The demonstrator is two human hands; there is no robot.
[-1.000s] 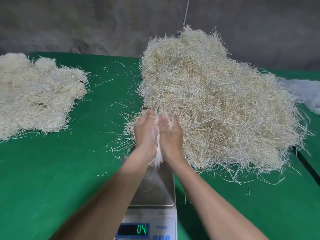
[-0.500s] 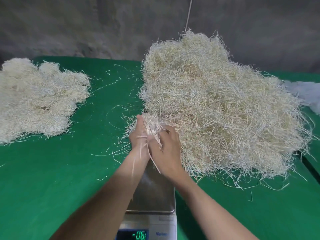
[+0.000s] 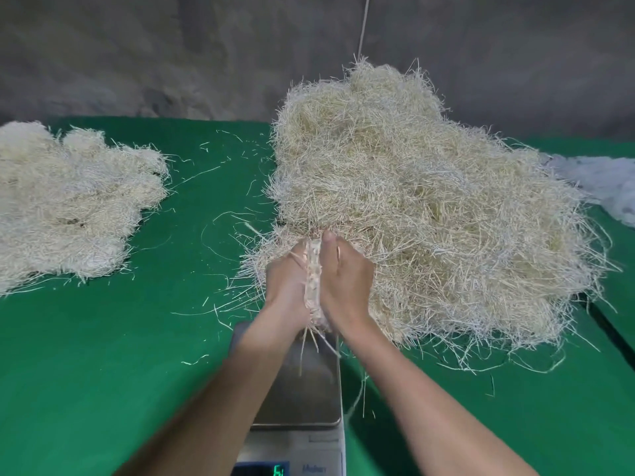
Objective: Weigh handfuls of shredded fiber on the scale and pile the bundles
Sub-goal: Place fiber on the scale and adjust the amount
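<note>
Shredded fiber handful (image 3: 313, 286) is clamped upright between my left hand (image 3: 287, 286) and right hand (image 3: 347, 283). The palms face each other and press in from both sides. The right thumb lies along the top. The other fingers are on the far side and hidden, so I cannot tell how far they wrap.

Location: the handful sits above the far end of the scale platform (image 3: 302, 389), at the near-left edge of the loose heap (image 3: 429, 218). Several strands trail from its lower end toward the platform. No bundle lies on the platform itself. The scale display (image 3: 275, 470) is lit green but cut by the frame edge, so I cannot read it.

Other items: the pile of bundles (image 3: 68, 207) lies at the far left on the green table cover (image 3: 103, 372), well apart from the scale. Stray strands are scattered between the two piles.

Handling assessment: I judge the material to be very light, springy and poorly bound. It will likely shed strands and spread once pressure is released. The best hold is around the middle, squeezed from both sides, with the trailing ends tucked in.

Risk: strands bridging from heap to platform could upset the reading. The handful should go on the platform's centre, apart from the heap.
</note>
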